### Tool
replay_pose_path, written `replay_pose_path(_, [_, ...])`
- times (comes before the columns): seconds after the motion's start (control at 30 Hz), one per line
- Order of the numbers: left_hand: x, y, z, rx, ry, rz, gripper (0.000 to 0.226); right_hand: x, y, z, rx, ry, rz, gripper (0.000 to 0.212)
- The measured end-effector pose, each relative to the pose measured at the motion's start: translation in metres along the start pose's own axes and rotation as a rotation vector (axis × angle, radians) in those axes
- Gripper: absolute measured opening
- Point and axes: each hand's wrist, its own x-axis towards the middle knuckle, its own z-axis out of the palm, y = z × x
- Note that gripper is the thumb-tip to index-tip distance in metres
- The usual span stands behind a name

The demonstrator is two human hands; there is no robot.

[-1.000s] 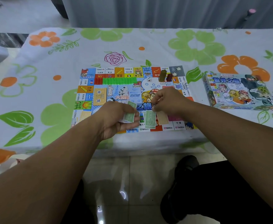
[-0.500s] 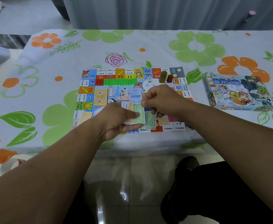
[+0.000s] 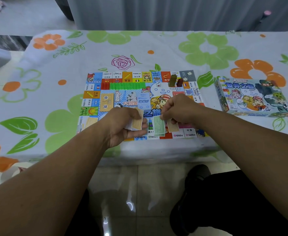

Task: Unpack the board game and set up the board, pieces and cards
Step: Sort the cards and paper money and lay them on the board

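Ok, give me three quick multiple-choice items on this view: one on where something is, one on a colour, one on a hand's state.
1. Where is the game box? A on the cloth, right of the board; B on top of the board; C out of sight.
2. What colour is the note pile at the right hand? A blue; B green; C red.
3. What is the left hand doing? A lying flat, empty; B making an empty fist; C gripping a stack of notes.
Answers: 1 A, it lies on the cloth past the board's right edge. 2 B, the notes under that hand's fingertips are green. 3 C, its fingers curl round notes, a tan one on top.
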Motion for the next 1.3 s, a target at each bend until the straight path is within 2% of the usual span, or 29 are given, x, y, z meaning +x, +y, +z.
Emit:
replay_pose_path(0.17, [0.001,-0.001,0.006,0.010,-0.025,0.000,0.027,0.000,-0.002,-0.004,-0.032,0.084,-0.038,0.006])
replay_pose_path(0.2, [0.001,0.000,0.007,0.013,-0.033,0.001,0.027,-0.002,-0.003,-0.006,0.008,0.076,-0.057,0.001])
replay_pose_path(0.3, [0.003,-0.001,0.014,0.022,-0.067,0.009,0.032,-0.009,-0.008,-0.008,0.182,-0.034,-0.096,0.019])
replay_pose_path(0.37, [0.004,-0.001,0.020,0.035,-0.084,0.019,0.033,-0.013,-0.010,-0.007,0.245,-0.075,-0.127,0.023])
replay_pose_path(0.5, [0.007,-0.002,0.031,0.040,-0.082,0.012,0.033,-0.012,-0.006,-0.010,0.185,-0.002,-0.168,0.010])
replay_pose_path(0.67, [0.010,-0.003,0.033,0.073,-0.047,-0.001,0.027,-0.009,0.009,-0.027,0.090,0.033,-0.083,0.006])
replay_pose_path(0.87, [0.011,-0.003,0.028,0.087,-0.029,-0.005,0.017,-0.004,0.025,-0.031,-0.033,0.048,-0.033,0.007])
replay_pose_path(1.07, [0.010,-0.002,0.029,0.069,-0.040,-0.017,0.017,0.002,0.026,-0.028,-0.095,0.102,-0.023,0.008])
replay_pose_path(1.2, [0.009,-0.002,0.027,0.030,-0.048,-0.017,0.025,0.001,0.020,-0.027,-0.123,0.132,-0.067,0.006])
replay_pose_path(1.3, [0.005,-0.002,0.024,0.012,-0.057,-0.010,0.028,-0.004,0.007,-0.019,-0.054,0.069,-0.157,0.006])
